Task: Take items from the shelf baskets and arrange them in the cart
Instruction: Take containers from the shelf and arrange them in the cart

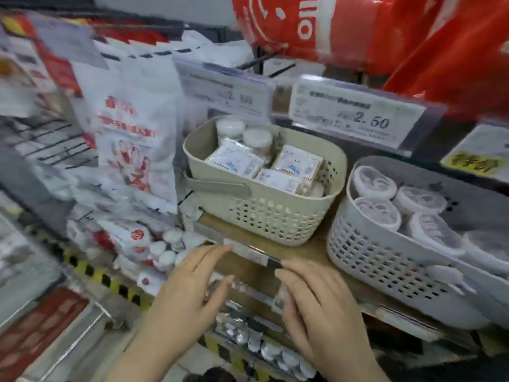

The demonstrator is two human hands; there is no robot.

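Red plastic bag [385,31] hangs across the top right, above the shelf. White glove packs [126,139] hang at the left, beside the baskets. Wooden shelf [311,252] carries two baskets side by side. Grey basket [385,260] sits toward the shelf's right end, holding round clear-lidded tubs [377,212]. Beige basket [264,216] sits at the shelf's left end, handle [217,187] folded down on its left side; inside are flat white packets [234,161] and two round white-topped jars [257,139] at the back. Two price tags [358,114] reading 2.50 stand behind the baskets. Left hand [187,293] and right hand [316,307] are both at the shelf's front edge, below the beige basket, fingers fairly straight, holding nothing. Frame blurry; contact with the edge strip unclear.
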